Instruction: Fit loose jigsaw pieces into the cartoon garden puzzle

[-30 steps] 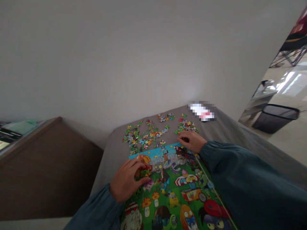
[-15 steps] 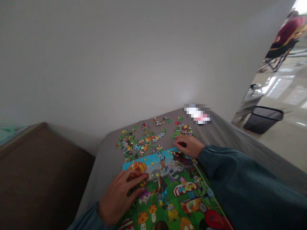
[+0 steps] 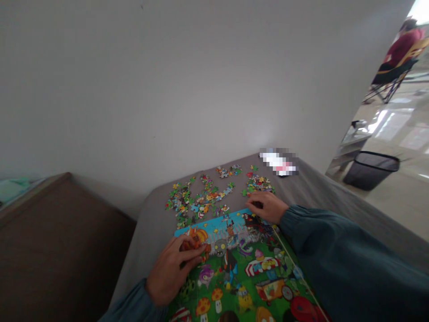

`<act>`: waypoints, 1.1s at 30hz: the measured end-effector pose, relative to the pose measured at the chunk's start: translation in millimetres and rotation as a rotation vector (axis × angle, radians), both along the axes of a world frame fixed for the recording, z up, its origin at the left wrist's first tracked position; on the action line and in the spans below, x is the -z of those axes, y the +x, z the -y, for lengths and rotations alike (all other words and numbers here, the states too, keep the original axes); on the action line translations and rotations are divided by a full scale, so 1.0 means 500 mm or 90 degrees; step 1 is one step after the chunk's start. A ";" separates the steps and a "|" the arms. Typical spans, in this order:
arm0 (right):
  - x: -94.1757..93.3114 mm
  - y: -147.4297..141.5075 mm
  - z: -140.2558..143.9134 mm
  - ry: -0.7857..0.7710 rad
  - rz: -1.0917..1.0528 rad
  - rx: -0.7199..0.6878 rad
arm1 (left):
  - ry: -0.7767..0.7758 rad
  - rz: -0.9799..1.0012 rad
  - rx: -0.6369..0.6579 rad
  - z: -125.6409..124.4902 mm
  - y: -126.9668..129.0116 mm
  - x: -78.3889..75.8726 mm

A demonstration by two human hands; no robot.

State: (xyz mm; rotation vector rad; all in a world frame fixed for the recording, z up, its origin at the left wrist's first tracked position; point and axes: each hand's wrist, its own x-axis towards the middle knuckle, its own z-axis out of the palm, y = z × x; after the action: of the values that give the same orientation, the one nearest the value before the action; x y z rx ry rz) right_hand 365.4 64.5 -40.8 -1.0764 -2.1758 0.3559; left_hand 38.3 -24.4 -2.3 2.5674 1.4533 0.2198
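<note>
A colourful cartoon picture board (image 3: 246, 264) with zombies, mushrooms and a blue sky strip lies on the grey cloth. My left hand (image 3: 176, 268) rests on its upper left part, fingers stretched and a little apart, over the orange figure. At the upper right corner is my right hand (image 3: 268, 206), its fingers curled in a pinch; whatever they may hold is hidden. Just beyond it sits a small heap of puzzle pieces (image 3: 259, 182). A larger spread of loose puzzle pieces (image 3: 201, 197) covers the cloth behind the board.
The grey cloth (image 3: 147, 241) runs back to a pale wall (image 3: 187, 89). A blurred-out phone-like object (image 3: 278, 163) lies at the far right corner. On the left stands a dark brown panel (image 3: 60, 241). A black bin (image 3: 372, 170) and a seated person (image 3: 402, 47) are off to the right.
The view has shifted slightly, so everything sits a little further right and lower. My left hand's fingers have moved slightly on the board; my right hand stays at the same corner.
</note>
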 end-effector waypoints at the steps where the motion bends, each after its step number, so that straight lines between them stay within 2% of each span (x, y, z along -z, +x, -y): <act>1: 0.000 0.000 0.000 0.000 0.001 0.002 | 0.004 0.003 -0.004 0.000 -0.002 0.003; 6: 0.000 0.001 -0.001 0.006 0.007 0.002 | 0.007 0.010 -0.006 -0.002 -0.016 0.015; 10: 0.001 0.002 -0.003 0.003 0.003 0.002 | 0.010 0.006 0.011 -0.023 -0.026 -0.012; 14: 0.001 0.002 -0.002 -0.002 -0.003 0.004 | 0.035 -0.027 0.020 -0.097 -0.014 -0.069; 17: 0.002 0.002 -0.002 0.002 -0.005 0.010 | 0.056 -0.069 0.025 -0.181 0.024 -0.088; 19: 0.002 0.002 -0.003 0.002 -0.004 0.010 | 0.082 -0.097 0.018 -0.235 0.058 -0.078; 24: 0.003 0.004 -0.007 0.000 0.001 0.011 | 0.109 -0.140 0.046 -0.327 0.125 -0.015; 27: 0.004 0.005 -0.009 -0.007 0.000 0.009 | 0.105 -0.144 0.064 -0.347 0.133 0.004; 33: 0.000 0.006 -0.010 -0.004 0.009 0.003 | 0.115 -0.152 0.095 -0.338 0.112 0.004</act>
State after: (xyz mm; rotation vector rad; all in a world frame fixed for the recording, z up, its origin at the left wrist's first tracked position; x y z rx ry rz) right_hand 368.6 69.5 -41.0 -1.0909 -2.1856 0.3545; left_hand 94.3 144.7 -4.5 2.9190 1.3628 0.0248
